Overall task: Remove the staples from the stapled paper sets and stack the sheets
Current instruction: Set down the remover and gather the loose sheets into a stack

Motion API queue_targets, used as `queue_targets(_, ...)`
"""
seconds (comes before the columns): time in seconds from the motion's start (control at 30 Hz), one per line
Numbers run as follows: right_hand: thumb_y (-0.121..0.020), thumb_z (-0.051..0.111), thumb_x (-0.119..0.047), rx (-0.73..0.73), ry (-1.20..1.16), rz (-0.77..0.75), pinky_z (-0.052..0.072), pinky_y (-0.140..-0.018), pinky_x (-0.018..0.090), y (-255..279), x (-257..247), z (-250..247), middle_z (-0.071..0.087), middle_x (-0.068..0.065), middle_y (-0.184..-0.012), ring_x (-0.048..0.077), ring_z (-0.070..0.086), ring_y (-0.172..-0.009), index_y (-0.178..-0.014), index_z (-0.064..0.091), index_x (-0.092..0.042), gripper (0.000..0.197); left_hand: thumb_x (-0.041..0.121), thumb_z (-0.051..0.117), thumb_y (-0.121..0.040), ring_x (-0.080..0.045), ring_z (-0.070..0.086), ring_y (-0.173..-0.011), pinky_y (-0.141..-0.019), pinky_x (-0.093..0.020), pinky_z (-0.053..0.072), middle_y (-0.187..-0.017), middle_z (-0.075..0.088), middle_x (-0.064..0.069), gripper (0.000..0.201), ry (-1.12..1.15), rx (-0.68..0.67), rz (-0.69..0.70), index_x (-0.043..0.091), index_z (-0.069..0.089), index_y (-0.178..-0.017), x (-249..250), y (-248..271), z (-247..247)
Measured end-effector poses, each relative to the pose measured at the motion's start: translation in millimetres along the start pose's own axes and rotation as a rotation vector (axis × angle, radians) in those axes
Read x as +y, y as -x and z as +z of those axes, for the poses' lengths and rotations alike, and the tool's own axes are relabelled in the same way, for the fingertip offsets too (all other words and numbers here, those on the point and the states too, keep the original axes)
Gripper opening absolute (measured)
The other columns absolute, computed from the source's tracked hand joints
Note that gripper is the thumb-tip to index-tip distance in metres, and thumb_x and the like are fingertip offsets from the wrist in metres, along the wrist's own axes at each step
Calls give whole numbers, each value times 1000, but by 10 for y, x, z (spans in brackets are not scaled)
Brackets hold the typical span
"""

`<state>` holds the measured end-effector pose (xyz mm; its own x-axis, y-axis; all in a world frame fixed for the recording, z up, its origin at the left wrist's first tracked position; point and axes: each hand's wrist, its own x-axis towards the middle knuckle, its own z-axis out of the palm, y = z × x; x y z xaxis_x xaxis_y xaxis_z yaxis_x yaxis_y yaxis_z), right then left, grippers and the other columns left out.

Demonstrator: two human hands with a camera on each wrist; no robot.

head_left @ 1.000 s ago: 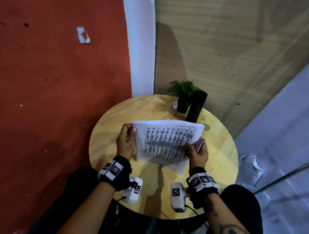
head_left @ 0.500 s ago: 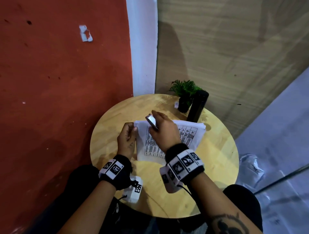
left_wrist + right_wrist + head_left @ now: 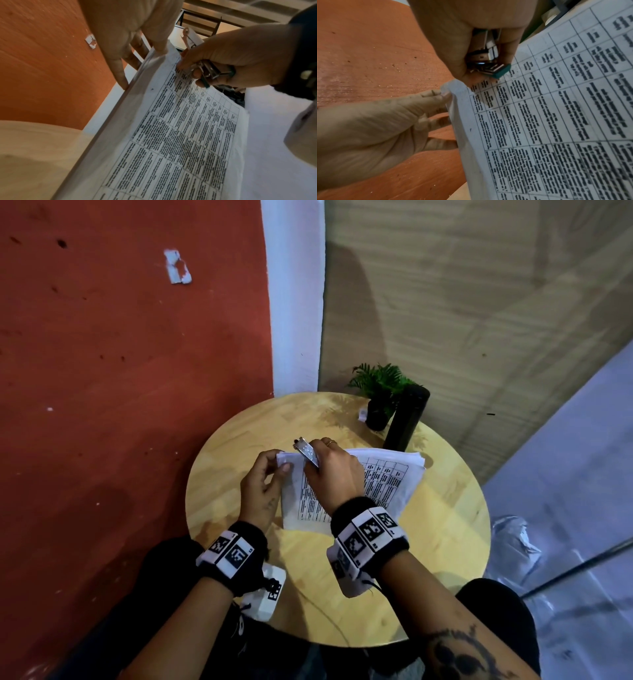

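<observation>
The left hand [image 3: 262, 491] pinches the far left corner of the stapled paper set [image 3: 387, 484] above the round tabletop [image 3: 445, 529]; the right hand [image 3: 334, 474] grips a metal staple remover [image 3: 307, 454] at that corner.

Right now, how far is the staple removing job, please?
Done: nothing visible; no loose sheets are stacked on the round wooden table. In hand: the left hand pinches the corner of the white printed paper set, and the right hand holds the small metal staple tool above that corner. Left: pulling staples, stacking.
</observation>
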<state>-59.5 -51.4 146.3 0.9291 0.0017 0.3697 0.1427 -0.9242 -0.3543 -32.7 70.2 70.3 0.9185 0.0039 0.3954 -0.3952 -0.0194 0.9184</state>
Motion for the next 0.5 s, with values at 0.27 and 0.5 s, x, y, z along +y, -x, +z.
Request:
queue_targets(0.27,-92,49,-29,486,-906,193,46,-72,33,21,-196,-62,52,9,-87,15,56,-77,-97,40,-17,16,39,58,-84,-13,53,-78,-70,-34,43,-78,61,11,8,58,43,-76,33,61,-79,17,-31,-5)
queue_targets(0.5,-88,30,-53,476,-899,285,47,-74,34,-86,-382,198,66,1,-93,21,61,-82,-96,37,-24,30,-3,56,-89,-2,56,-77,-69,-8,44,-83,64,-9,14,72,56,-69,9,63,-88,224,-24,13)
